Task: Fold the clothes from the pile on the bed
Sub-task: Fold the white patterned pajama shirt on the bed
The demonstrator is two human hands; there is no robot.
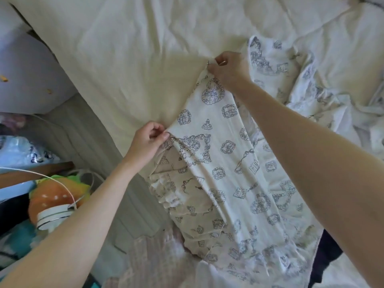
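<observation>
Both bare arms reach out over the bed (128,50). The left hand (148,140) pinches the near left edge of the printed garment (224,163), fingers clamped on the cloth; the right hand (227,66) pinches its far corner the same way. The cream garment, printed with dark line drawings, is stretched between them on the cream sheet, beside a rumpled pile (311,84) in similar print.

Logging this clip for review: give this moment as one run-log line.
step: spreading printed garment on bed sheet | left hand: pinches its edge | right hand: pinches far corner | printed pile: right, unfolded
</observation>
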